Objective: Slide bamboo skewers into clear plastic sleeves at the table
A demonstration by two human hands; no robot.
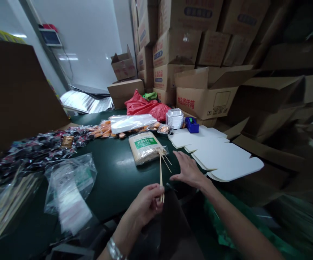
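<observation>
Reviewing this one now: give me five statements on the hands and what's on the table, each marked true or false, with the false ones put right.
1. The left hand holds thin sticks. True.
2. The right hand is closed around the blue tape dispenser. False: that hand is open, and the dispenser stands apart, farther off.
3. The pack with a green label lies on the dark green table. True.
4. The red plastic lies nearer to the person than the pack. False: it lies beyond the pack.
5. A silver-coloured band is on the left wrist. True.
</observation>
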